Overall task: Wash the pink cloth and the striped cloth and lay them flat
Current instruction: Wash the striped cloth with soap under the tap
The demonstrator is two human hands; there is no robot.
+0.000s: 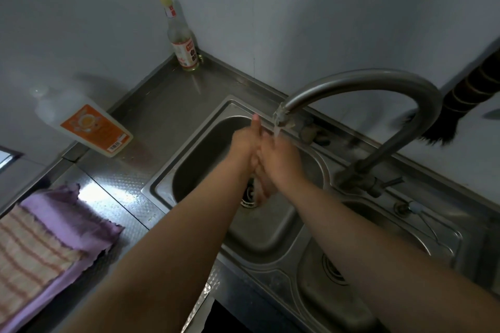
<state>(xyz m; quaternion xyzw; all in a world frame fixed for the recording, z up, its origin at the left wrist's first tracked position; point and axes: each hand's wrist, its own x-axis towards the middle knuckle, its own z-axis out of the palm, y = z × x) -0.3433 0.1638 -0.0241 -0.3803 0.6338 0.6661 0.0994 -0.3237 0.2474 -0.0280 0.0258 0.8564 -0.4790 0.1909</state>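
Both hands together over left sink basin (pixel 205 143), under tap spout (pixel 362 83) with water running. Left hand (pixel 244 144) and right hand (pixel 281 159) pressed against each other, fingers overlapping; grip state not readable, cannot tell whether anything is held between them. Pink cloth (pixel 81 227) spread flat on steel surface (pixel 167 105) at near left; striped cloth (pixel 27 248) flat on top of it, well apart from hands. Orange-labelled bottle (pixel 89 127) on surface left of sink; tall bottle with yellow cap (pixel 180 35) upright in far corner. Second basin (pixel 378 265) at near right.
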